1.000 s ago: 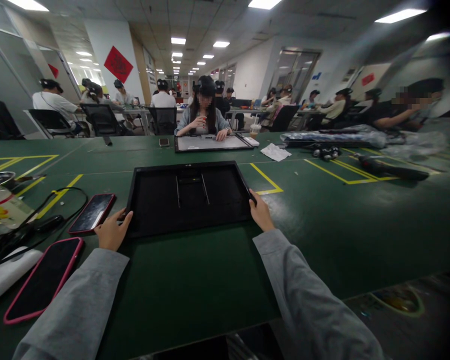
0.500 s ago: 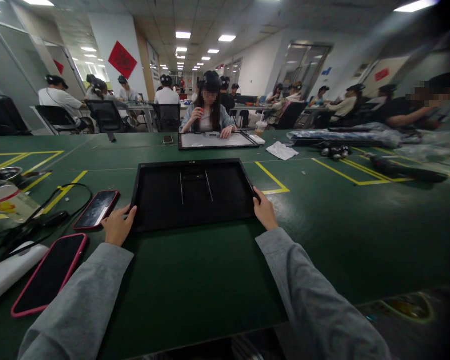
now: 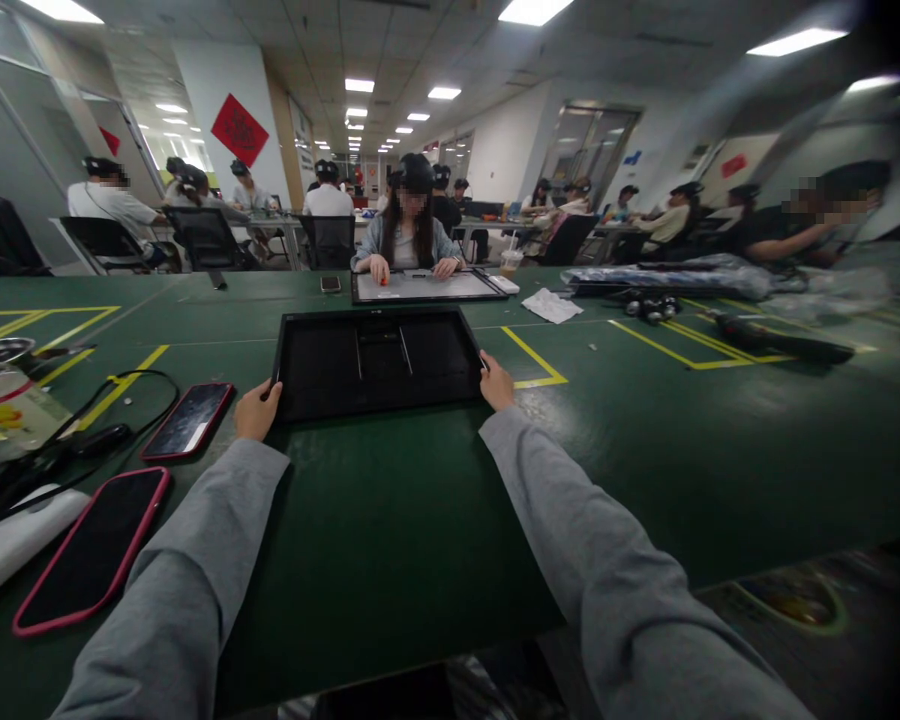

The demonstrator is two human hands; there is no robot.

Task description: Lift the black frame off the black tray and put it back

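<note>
A flat black monitor panel (image 3: 379, 362) lies back-up on the green table (image 3: 420, 520) in front of me. My left hand (image 3: 257, 411) grips its near left corner, fingers curled on the rim. At the near right corner my right hand (image 3: 496, 383) holds the edge in the same way. Both arms are stretched out in grey sleeves.
Two pink-cased phones lie at my left, one close (image 3: 94, 548) and another farther off (image 3: 188, 419), beside black cables (image 3: 82, 425) and a white device (image 3: 15, 540). Across the table a person works on a white-faced panel (image 3: 424, 286). Yellow floor-tape lines (image 3: 540, 365) mark the table. Other seated people fill the room behind.
The black panel has slid away from me across the table, with both hands still on its near corners and my arms more extended.
</note>
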